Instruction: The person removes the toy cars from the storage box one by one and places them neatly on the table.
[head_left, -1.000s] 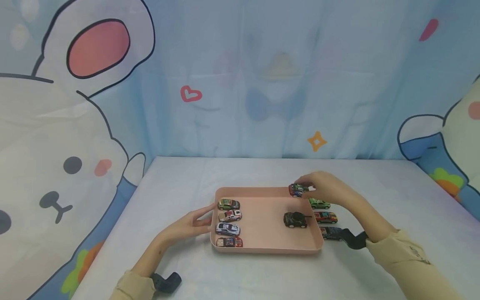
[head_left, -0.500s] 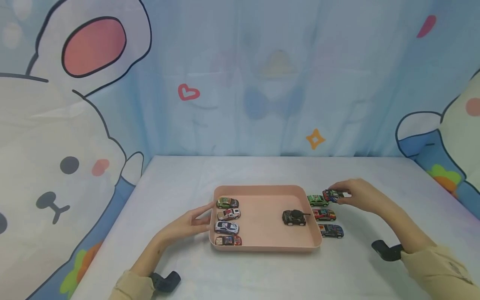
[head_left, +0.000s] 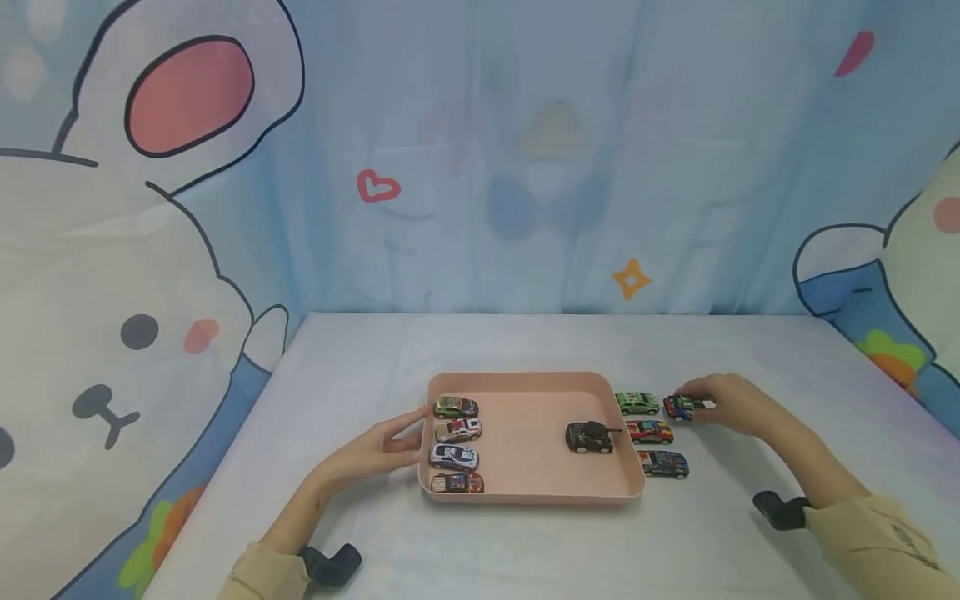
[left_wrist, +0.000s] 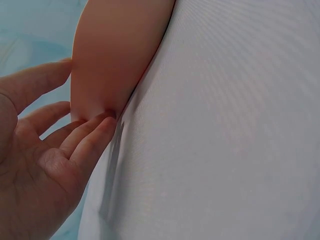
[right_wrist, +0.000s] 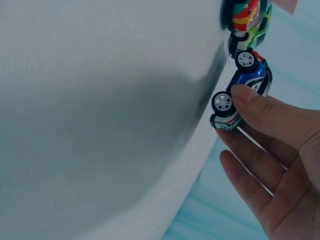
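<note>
In the head view, my left hand (head_left: 372,454) rests against the left wall of a shallow pink tray (head_left: 525,498). Its fingertips touch the tray's outer side, as the left wrist view also shows. My right hand (head_left: 738,406) pinches a dark multicoloured toy car (right_wrist: 248,80) between thumb and fingers, close over the table right of the tray. Left of that car stands a green toy car (head_left: 637,403), with a red-and-yellow toy car (head_left: 650,431) and a dark toy car (head_left: 664,463) nearer the front. Inside the tray, at its right end, sits a black toy tank (head_left: 588,437).
Along the tray's left end, a green-and-orange car (head_left: 456,407), a white-and-red car (head_left: 459,430), a white-and-blue car (head_left: 454,456) and a red-and-black car (head_left: 457,482) form a column. A printed blue curtain (head_left: 450,250) hangs behind the white table (head_left: 555,558).
My right hand has carried the toy car from above the tray's back right corner rightward and down, beside the green car. My left hand has stayed at the tray.
</note>
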